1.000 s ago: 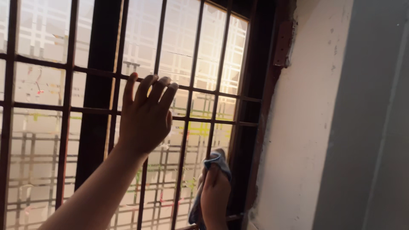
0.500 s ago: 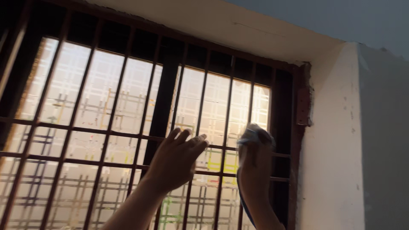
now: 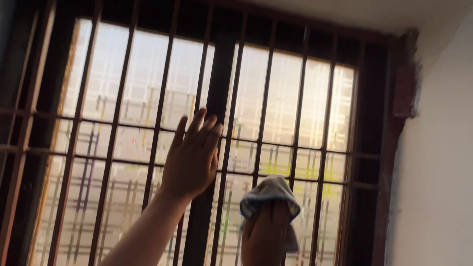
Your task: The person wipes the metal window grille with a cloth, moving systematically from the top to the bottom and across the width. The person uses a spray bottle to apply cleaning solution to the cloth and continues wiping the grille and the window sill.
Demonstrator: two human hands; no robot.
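- Bracing: left hand (image 3: 191,156) flat on window grille (image 3: 161,98), fingers spread
- right hand (image 3: 265,235) fingers closed around grey cloth (image 3: 268,194), pressed at bars
- Risk: cloth could snag on 1 bar, slipping loose

Two hands, left hand (image 3: 192,157) and right hand (image 3: 263,236), one grey cloth (image 3: 268,194), one barred window grille (image 3: 162,98), one dark centre post (image 3: 217,108), roughly ten thin vertical bars, count blurred at left edge
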